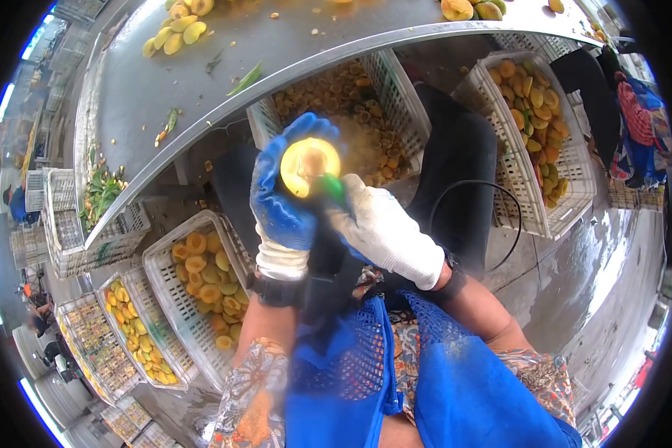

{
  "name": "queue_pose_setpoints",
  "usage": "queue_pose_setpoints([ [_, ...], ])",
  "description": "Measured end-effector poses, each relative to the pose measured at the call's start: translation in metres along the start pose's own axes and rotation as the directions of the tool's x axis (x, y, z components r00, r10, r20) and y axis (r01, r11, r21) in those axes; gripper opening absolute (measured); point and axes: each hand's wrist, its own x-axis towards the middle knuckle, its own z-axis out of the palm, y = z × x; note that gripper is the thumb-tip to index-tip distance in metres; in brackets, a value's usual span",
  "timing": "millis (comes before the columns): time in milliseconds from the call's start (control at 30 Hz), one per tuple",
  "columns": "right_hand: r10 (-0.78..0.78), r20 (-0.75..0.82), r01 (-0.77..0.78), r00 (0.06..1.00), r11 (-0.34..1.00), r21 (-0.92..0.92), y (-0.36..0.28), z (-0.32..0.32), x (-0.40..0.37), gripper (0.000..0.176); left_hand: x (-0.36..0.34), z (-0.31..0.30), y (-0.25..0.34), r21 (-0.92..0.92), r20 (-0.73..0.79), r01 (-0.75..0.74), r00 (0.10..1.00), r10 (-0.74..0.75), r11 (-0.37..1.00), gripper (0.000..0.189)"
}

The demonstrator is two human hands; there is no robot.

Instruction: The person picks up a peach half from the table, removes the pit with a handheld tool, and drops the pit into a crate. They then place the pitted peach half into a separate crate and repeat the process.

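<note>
A: quick, left hand?
B: left hand [282,205], blue rubber glove, clenched round a round yellow fruit [308,166], fingers wrapped behind it, pale face of the fruit turned to the camera
A: where is the fruit exactly?
B: up in the air in front of the body, just under the curved edge of the grey metal desk [291,41], above the crates, touched only by the blue glove and the tool
A: right hand?
B: right hand [387,233], white knit glove, closed on a green-handled tool [331,187], tool end sits at the lower right rim of the fruit, touching it; the working end is blurred, cannot tell its shape
A: hands apart?
B: no, just beside each other, white fingers against the blue palm
A: below them?
B: white plastic lattice crate [159,272] at lower left, holds halved yellow-orange fruit; behind the hands another white lattice crate of small brown bits [400,97], maybe pits, too small to be sure; far right a third white crate of whole yellow and orange fruit [577,168]
A: on the desk?
B: pile of yellow fruit slices [175,33] top left, a few green leaves [245,78], more fruit at the top right edge
A: anything else?
B: blue mesh apron [440,373] on the person at the bottom, thin black cable [511,224] looping beside the right wrist, wet-looking grey floor [612,276] at right, another person in red patterned clothing [635,112] standing far right
</note>
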Motion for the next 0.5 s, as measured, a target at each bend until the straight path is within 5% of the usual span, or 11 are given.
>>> queue_pose_setpoints([
  [167,0.031,0.05,-0.031,0.998,1.0,-0.005,0.009,0.014,-0.007,0.029,0.0,0.0,-0.012,0.326,-0.135,-0.046,0.986,0.094,0.944,0.05],
  [300,0.166,0.219,-0.188,0.961,0.979,0.081,0.01,0.005,-0.011,0.025,0.0,-0.023,-0.019,0.593,-0.056,-0.042,0.994,0.094,0.804,0.046],
  [400,0.328,0.434,-0.479,0.839,0.822,0.306,0.001,-0.004,-0.011,0.021,-0.001,-0.031,-0.013,0.603,-0.03,0.07,0.997,-0.065,0.795,0.047],
  [500,0.24,0.605,-0.613,0.759,0.574,0.542,0.008,-0.008,-0.015,0.019,0.002,-0.036,-0.007,0.608,-0.044,0.208,0.972,-0.229,0.766,0.045],
])
